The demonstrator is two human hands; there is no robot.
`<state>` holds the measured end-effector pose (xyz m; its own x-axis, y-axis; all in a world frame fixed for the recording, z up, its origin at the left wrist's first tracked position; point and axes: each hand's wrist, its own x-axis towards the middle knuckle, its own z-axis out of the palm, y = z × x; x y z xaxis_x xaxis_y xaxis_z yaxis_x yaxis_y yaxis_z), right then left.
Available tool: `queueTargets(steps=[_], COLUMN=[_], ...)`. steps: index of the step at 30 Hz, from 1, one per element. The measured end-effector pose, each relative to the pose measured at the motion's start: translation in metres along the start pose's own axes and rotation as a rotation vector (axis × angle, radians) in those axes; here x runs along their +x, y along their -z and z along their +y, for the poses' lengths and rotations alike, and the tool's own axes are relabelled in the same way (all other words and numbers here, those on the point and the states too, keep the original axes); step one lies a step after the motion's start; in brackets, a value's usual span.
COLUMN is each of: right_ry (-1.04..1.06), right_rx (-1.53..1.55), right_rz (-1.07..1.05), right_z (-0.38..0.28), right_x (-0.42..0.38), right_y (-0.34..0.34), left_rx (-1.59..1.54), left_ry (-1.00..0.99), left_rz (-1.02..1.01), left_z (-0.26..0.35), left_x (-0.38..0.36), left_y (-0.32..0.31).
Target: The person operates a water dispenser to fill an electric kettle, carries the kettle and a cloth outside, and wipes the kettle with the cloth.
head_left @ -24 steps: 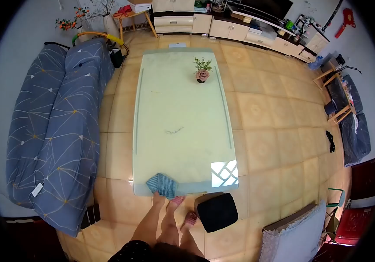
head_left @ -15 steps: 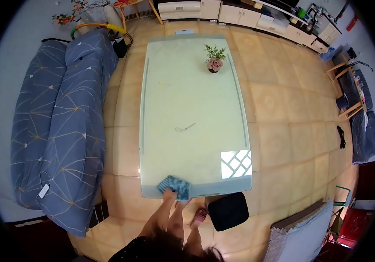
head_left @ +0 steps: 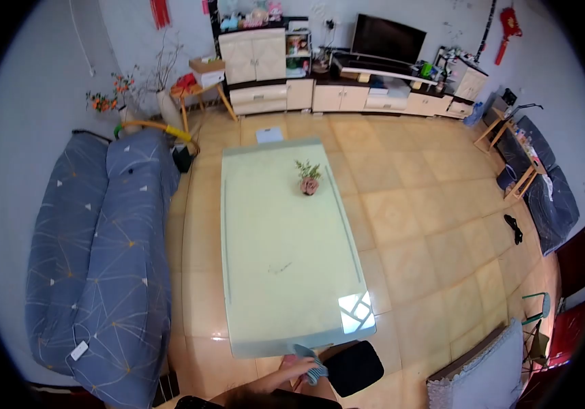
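Note:
At the near edge of the pale green table [head_left: 279,225], my left hand [head_left: 298,367] is closed on a blue striped cloth [head_left: 315,371]. The cloth is bunched, just off the table's edge and beside the black stool [head_left: 355,368]. My forearm reaches in from the lower left. My right hand is not visible. A small smeared mark or thin cord [head_left: 280,268] shows on the tabletop. Toward the far end stands a potted plant with a pink flower [head_left: 309,185].
A blue patterned sofa [head_left: 122,252] runs along the left. A TV [head_left: 388,39] and white cabinets [head_left: 340,97] line the far wall. At the lower right is a grey padded piece [head_left: 480,375]. Dark shoes [head_left: 513,230] lie on the floor farther right.
The view has tilted up, showing more of the far wall. My left hand and the cloth have moved from the tabletop to the right and off the near edge; the cloth is now more bunched.

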<state>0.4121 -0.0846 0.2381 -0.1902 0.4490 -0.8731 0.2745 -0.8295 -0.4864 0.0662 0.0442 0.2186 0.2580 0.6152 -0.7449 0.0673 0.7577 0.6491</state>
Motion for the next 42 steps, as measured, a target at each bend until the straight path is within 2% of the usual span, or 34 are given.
queueTargets(steps=[1, 3, 5, 6, 7, 9, 10, 13, 14, 17, 18, 21, 22, 23, 25, 27, 29, 31, 34, 38, 40, 42], right_ry=[0.13, 0.376, 0.604, 0.69, 0.768, 0.759, 0.758, 0.769, 0.813, 0.728, 0.706, 0.828, 0.656, 0.662, 0.654, 0.671, 0.701, 0.792, 0.783, 0.774, 0.741, 0.784], right_rx=[-0.02, -0.049, -0.077, -0.105, -0.136, -0.016, 0.046, 0.246, 0.309, -0.026, 0.007, 0.149, 0.414, 0.365, 0.279, 0.282, 0.204, 0.287, 0.213, 0.249, 0.223, 0.221], right_rz=[0.038, 0.124, 0.222, 0.315, 0.41, 0.351, 0.327, 0.278, 0.275, 0.474, 0.446, 0.399, 0.437, 0.424, 0.393, 0.467, 0.535, 0.518, 0.63, 0.647, 0.673, 0.711], right_z=[-0.023, -0.081, -0.105, -0.099, -0.098, -0.099, -0.101, -0.116, -0.125, -0.14, -0.148, -0.144, -0.145, -0.151, -0.21, -0.213, -0.227, -0.234, -0.24, -0.27, -0.306, -0.327], right_x=[-0.001, -0.008, -0.019, -0.005, 0.006, 0.015, 0.019, 0.023, 0.019, 0.004, -0.004, 0.007, 0.004, -0.002, -0.066, -0.067, -0.072, -0.067, -0.039, -0.005, -0.004, 0.029], right_y=[-0.009, -0.031, -0.043, -0.038, -0.033, -0.017, -0.006, 0.021, 0.025, 0.045, 0.057, 0.104, 0.112, 0.133, 0.158, 0.187, 0.226, 0.258, 0.305, 0.363, 0.393, 0.432], left_rx=[0.128, -0.092, -0.017, -0.205, -0.103, 0.106, 0.108, -0.025, -0.022, -0.138, -0.164, -0.062, -0.048, -0.036, -0.015, 0.026, 0.041, 0.092, 0.104, 0.214, 0.295, 0.35], left_ry=[-0.08, -0.311, -0.353, -0.088, -0.115, -0.178, -0.183, 0.018, -0.191, -0.052, -0.017, -0.054, -0.045, -0.05, -0.037, -0.013, -0.049, -0.078, -0.106, -0.337, -0.394, -0.413], left_rz=[-0.094, -0.389, -0.566, -0.704, -0.702, -0.698, -0.723, -0.608, -0.706, -0.607, -0.659, -0.641, -0.657, -0.681, -0.723, -0.727, -0.755, -0.809, -0.909, -0.857, -0.874, -0.886], left_z=[0.025, 0.006, 0.067, 0.074, 0.081, 0.104, 0.12, 0.189, 0.177, 0.172, 0.165, 0.208, 0.229, 0.238, 0.247, 0.265, 0.295, 0.318, 0.342, 0.363, 0.395, 0.435], left_x=[-0.012, 0.024, -0.015, -0.019, -0.022, -0.021, -0.025, -0.065, -0.04, 0.0, 0.023, 0.034, 0.034, 0.049, 0.077, 0.097, 0.112, 0.134, 0.172, 0.248, 0.274, 0.305], left_y=[-0.009, -0.044, -0.07, -0.086, -0.098, -0.115, -0.121, -0.137, -0.143, -0.166, -0.172, -0.204, -0.22, -0.237, -0.265, -0.297, -0.329, -0.352, -0.376, -0.393, -0.408, -0.424])
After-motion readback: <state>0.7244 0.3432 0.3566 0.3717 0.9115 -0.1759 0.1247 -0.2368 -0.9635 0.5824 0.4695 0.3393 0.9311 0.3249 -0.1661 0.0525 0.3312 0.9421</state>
